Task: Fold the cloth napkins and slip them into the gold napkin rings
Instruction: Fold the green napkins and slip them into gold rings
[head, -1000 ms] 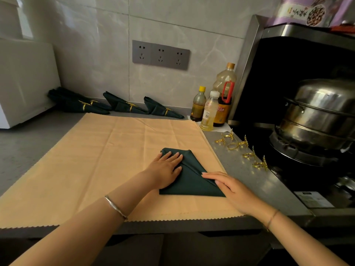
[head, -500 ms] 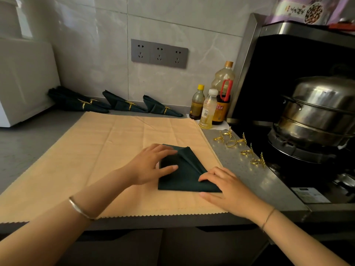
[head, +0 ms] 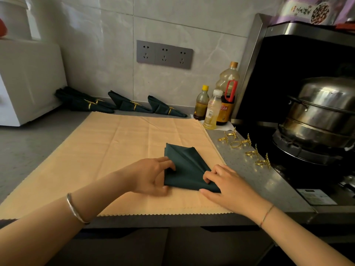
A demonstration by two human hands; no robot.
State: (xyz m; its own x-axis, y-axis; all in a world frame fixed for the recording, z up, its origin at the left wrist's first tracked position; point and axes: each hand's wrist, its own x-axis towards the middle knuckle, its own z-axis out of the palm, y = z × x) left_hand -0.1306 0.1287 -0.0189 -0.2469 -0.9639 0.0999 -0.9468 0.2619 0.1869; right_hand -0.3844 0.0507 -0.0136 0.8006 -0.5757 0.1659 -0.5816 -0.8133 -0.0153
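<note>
The left grip [head: 151, 176], a silver bangle [head: 75, 209] on its wrist, curls its fingers over the left edge of the dark green napkin [head: 184, 164] and pinches the cloth, with the thumb at the near left corner. The napkin lies part-folded into a wedge, its pleats running from the far left corner toward the near right one. It sits on the right side of the beige mat [head: 115, 150] that covers the grey tabletop [head: 28, 150]. The right grip [head: 228, 186] pinches the napkin's near right corner, fingers bent on top and thumb along the near edge. Just right of the mat, several loose gold napkin rings [head: 235, 144] with leaf sprigs lie scattered on the speckled strip of tabletop. Beyond them a steel steamer pot [head: 322, 112] stands on the hob. Along the back, a white appliance [head: 28, 79] stands at the far left. Next to it, ringed napkins [head: 130, 105] lie in a row at the foot of the tiled wall, under a grey socket panel [head: 164, 54]. Three bottles [head: 212, 110] stand close together at the row's right end.
</note>
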